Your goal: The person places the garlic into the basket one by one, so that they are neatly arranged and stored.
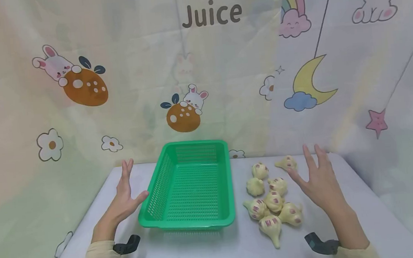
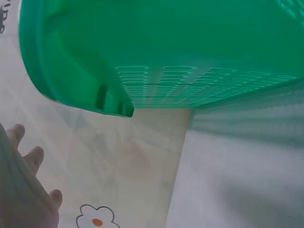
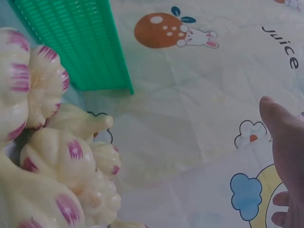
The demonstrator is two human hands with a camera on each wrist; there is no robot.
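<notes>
A green plastic basket (image 1: 196, 224) with perforated walls stands on the table with nothing inside. To its right lie several garlic bulbs (image 1: 274, 201), cream with purple streaks, loosely grouped. My left hand (image 1: 123, 199) is raised beside the basket's left wall, fingers spread, holding nothing; its thumb appears close to the rim, and whether it touches I cannot tell. Over the right side of the table, my right hand (image 1: 321, 180) has its fingers spread, just right of the garlic, and holds nothing. The right wrist view shows the garlic bulbs (image 3: 61, 156) close up, apart from the thumb (image 3: 278, 116).
The white table (image 1: 188, 257) carries the basket and garlic. Behind it hangs a printed curtain (image 1: 133, 90) with rabbits, flowers and the word Juice. A dark wrist camera (image 1: 127, 245) is on the left wrist, another camera (image 1: 321, 245) on the right.
</notes>
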